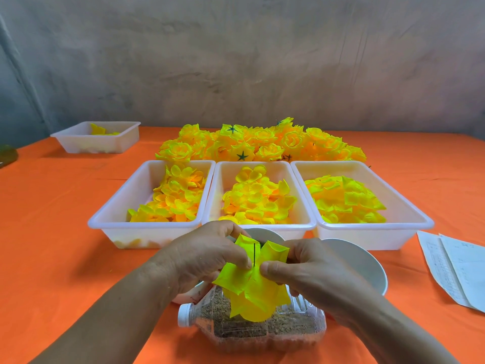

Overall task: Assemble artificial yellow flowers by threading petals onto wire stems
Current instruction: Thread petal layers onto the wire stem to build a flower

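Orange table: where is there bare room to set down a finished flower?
Bare cloth lies left, between the small tub and the left tray. More lies far right, behind the papers, beside the right tray. Crowded: the near middle, with white bowl, bottle, left hand and right hand gripping the flower.

Tally: 4 wht trays [131,226], 2 wht bowls [367,261], 1 plastic btl [262,331], 2 paper shts [456,269], 1 flower heap [262,143], 1 part-built flower [257,292].

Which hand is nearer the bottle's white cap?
Left. The left hand holds the yellow petal piece just beyond the white cap. The right hand pinches it from the other side, farther right.
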`<state>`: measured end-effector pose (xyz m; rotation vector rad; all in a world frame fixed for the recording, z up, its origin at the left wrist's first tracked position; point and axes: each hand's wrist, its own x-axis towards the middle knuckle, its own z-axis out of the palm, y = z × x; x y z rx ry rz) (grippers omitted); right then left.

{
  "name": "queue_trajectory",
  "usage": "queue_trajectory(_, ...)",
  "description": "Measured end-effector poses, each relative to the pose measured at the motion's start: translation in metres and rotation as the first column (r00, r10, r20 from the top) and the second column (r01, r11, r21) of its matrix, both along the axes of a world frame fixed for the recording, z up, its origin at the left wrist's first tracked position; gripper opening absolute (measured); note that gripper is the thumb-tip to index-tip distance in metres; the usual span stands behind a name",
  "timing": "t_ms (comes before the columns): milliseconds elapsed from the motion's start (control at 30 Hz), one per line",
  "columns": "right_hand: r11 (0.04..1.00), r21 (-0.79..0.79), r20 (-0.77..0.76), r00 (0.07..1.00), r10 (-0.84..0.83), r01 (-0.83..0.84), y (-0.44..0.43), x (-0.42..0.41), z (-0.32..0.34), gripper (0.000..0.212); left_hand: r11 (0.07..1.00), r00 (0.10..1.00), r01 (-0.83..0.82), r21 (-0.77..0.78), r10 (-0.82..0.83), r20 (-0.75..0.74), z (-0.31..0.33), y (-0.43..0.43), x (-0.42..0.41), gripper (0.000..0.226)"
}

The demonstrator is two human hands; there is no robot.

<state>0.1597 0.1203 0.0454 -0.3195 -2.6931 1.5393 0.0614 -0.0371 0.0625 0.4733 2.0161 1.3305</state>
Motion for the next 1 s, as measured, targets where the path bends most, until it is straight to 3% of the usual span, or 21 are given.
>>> queue_trajectory(100, 0.999, 0.029, 0.000, 1.000, -0.022, 0.022, 0.001, -0.002, -0.003, 0.038, 1.000, 0.999, 0.020, 0.016, -0.020, 0.030, -0.003, 0.001, -0.005, 0.048)
queue_trajectory(233, 0.994, 0.104, 0.001, 1.000, -0.025, 0.024, 0.000, -0.002, -0.003, 0.017, 0.999, 0.998, 0.033, -0.013, -0.034, -0.050, -0.006, -0.001, -0.008, 0.039)
queue_trajectory(500, 0.984, 0.167, 0.038, 0.997, -0.064, 0.056, 0.000, -0.008, -0.006, 0.020, 0.994, 0.978, 0.041, -0.103, -0.061, -0.201, -0.012, 0.004, -0.012, 0.040)
queue_trajectory(733, 0.983, 0.180, 0.063, 0.997, -0.050, 0.038, -0.001, -0.009, -0.008, 0.021, 0.986, 0.985, 0.037, -0.161, -0.063, -0.159, -0.016, 0.006, -0.013, 0.042)
queue_trajectory(867, 0.986, 0.163, 0.102, 0.994, -0.049, 0.032, 0.004, -0.007, -0.005, 0.026, 0.980, 0.979, 0.035, -0.197, -0.073, -0.188, -0.014, -0.002, -0.018, 0.050)
queue_trajectory(1000, 0.994, 0.091, 0.092, 0.994, -0.062, 0.053, 0.025, -0.001, 0.004, 0.047, 0.992, 0.987, 0.024, -0.125, -0.043, -0.156, -0.009, -0.013, -0.028, 0.057)
